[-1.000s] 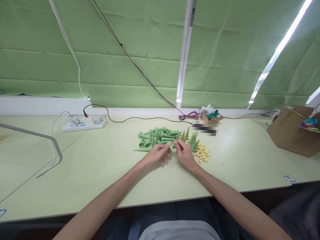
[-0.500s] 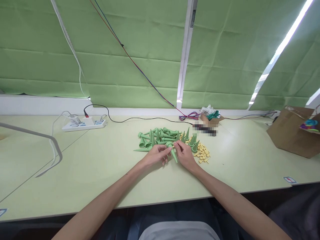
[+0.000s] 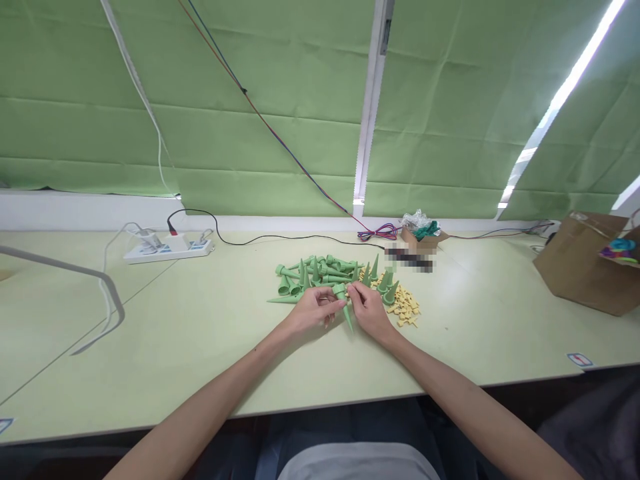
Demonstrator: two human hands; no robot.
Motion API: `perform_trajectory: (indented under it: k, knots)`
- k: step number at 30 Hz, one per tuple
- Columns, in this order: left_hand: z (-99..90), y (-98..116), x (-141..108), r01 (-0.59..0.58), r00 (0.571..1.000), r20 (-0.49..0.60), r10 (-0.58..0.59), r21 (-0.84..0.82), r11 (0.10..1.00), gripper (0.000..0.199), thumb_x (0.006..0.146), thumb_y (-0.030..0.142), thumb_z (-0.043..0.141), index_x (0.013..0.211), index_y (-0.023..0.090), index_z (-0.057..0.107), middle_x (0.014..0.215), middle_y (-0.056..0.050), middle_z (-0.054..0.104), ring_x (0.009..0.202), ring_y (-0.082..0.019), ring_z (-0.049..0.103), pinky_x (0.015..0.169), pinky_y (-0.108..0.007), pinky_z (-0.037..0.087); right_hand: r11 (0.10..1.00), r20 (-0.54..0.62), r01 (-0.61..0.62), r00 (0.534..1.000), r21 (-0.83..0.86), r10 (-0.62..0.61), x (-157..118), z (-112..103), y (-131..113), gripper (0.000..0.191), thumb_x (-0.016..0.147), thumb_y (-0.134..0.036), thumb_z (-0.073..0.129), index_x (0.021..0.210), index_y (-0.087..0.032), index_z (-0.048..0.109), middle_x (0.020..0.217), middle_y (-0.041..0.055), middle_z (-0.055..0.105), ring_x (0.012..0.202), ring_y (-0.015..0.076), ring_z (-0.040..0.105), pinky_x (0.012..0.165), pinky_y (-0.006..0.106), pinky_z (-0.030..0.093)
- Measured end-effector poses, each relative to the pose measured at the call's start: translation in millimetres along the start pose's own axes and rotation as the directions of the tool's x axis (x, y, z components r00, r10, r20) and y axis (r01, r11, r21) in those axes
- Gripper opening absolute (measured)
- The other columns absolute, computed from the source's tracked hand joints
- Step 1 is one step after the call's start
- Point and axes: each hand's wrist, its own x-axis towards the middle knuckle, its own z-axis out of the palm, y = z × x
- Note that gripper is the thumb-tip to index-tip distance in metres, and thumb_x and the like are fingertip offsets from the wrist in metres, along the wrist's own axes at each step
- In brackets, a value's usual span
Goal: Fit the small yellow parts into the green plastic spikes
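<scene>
My left hand [image 3: 315,308] is closed on a green plastic plant watering spike [image 3: 349,319], its wide cap up and its point slanting down toward me. Beside the cap, my right hand [image 3: 369,307] pinches a small yellow piece that its fingers mostly hide; whether it sits in the spike I cannot tell. Just behind my hands lies a heap of green spikes [image 3: 325,270], some on their sides and some standing point up. To the right of the heap, partly behind my right hand, spreads a pile of small yellow plastic pieces [image 3: 406,308].
A white power strip [image 3: 170,250] with plugs lies at the back left. At the back right, a small open carton [image 3: 420,241] holds plastic wrap and something green, near a blurred dark object [image 3: 409,259]. A larger cardboard box [image 3: 583,263] stands far right. A grey bent bar [image 3: 113,293] is at left.
The held spike has turned a little, its tip now lower and pointing more steeply down. Both hands stay in nearly the same place.
</scene>
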Motion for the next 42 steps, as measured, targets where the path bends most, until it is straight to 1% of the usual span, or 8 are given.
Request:
perform_trajectory:
  k: [4,7,11,15,20,28,34,42]
  knots:
    - [-1.1,-1,0,-0.048,0.999,-0.009,0.049,0.051,0.998,0.038,0.073,0.048,0.072,0.068,0.017,0.052,0.056,0.002,0.052,0.048,-0.01,0.05,0.047,-0.024,0.04,1.0,-0.001,0.005,1.0,-0.011,-0.005,0,0,-1,0.037,0.098,-0.039,0.038,0.067,-0.021,0.041,0.058,-0.0038,0.036,0.053,0.0123,0.035,0.053,0.026,0.028]
    - [-0.4,1,-2,-0.087,0.995,-0.03,0.091,0.123,0.989,0.036,0.074,0.048,0.07,0.07,0.017,0.052,0.055,0.003,0.052,0.048,-0.01,0.049,0.048,-0.024,0.04,1.0,-0.005,0.007,1.0,-0.023,-0.007,1,0,0,0.037,0.098,-0.039,0.038,0.065,-0.021,0.041,0.057,-0.0035,0.038,0.052,0.0124,0.036,0.052,0.026,0.028]
    - [1.4,3,-4,-0.114,0.99,-0.059,0.128,0.204,0.972,0.034,0.076,0.046,0.068,0.07,0.018,0.051,0.056,0.004,0.05,0.046,-0.009,0.047,0.046,-0.023,0.038,1.0,-0.009,0.004,1.0,-0.015,-0.004,1,0,-1,0.038,0.098,-0.04,0.038,0.066,-0.021,0.043,0.057,-0.0028,0.04,0.052,0.0129,0.038,0.053,0.026,0.029]
    - [2.4,3,-3,-0.145,0.982,-0.08,0.174,0.275,0.95,0.029,0.078,0.042,0.066,0.072,0.018,0.052,0.061,0.003,0.052,0.052,-0.01,0.049,0.049,-0.023,0.04,1.0,-0.01,0.005,1.0,-0.013,-0.006,1,0,-2,0.038,0.098,-0.04,0.037,0.066,-0.02,0.044,0.057,-0.0024,0.042,0.053,0.0131,0.039,0.053,0.026,0.029]
    - [2.4,-2,-2,-0.203,0.958,-0.12,0.262,0.367,0.908,0.022,0.078,0.037,0.065,0.079,0.017,0.058,0.07,0.0,0.056,0.061,-0.012,0.052,0.055,-0.023,0.043,1.0,-0.01,0.013,1.0,-0.007,-0.013,0,-1,-2,0.037,0.098,-0.038,0.037,0.067,-0.02,0.043,0.058,-0.0022,0.042,0.053,0.0132,0.04,0.053,0.026,0.029]
    - [2.1,-6,0,-0.251,0.935,-0.122,0.333,0.436,0.864,0.018,0.078,0.032,0.065,0.086,0.016,0.061,0.073,-0.001,0.057,0.063,-0.012,0.053,0.056,-0.023,0.045,1.0,-0.011,0.019,1.0,-0.011,-0.019,0,0,0,0.036,0.098,-0.037,0.038,0.067,-0.02,0.044,0.057,-0.0026,0.041,0.053,0.0126,0.038,0.053,0.026,0.028]
    - [1.7,-7,-1,-0.28,0.921,-0.119,0.371,0.457,0.844,0.023,0.078,0.03,0.065,0.095,0.016,0.061,0.076,-0.001,0.059,0.061,-0.01,0.053,0.054,-0.021,0.047,0.999,-0.008,0.035,0.999,0.024,-0.035,0,0,1,0.035,0.098,-0.036,0.038,0.067,-0.02,0.042,0.058,-0.003,0.041,0.053,0.012,0.038,0.053,0.025,0.028]
    - [0.5,-9,0,-0.336,0.894,-0.097,0.438,0.5,0.798,0.02,0.078,0.025,0.064,0.096,0.017,0.062,0.079,0.0,0.058,0.061,-0.009,0.053,0.054,-0.02,0.048,0.999,-0.002,0.042,0.999,0.032,-0.042,0,0,1,0.035,0.098,-0.036,0.037,0.067,-0.02,0.04,0.058,-0.0034,0.039,0.053,0.0116,0.036,0.053,0.025,0.027]
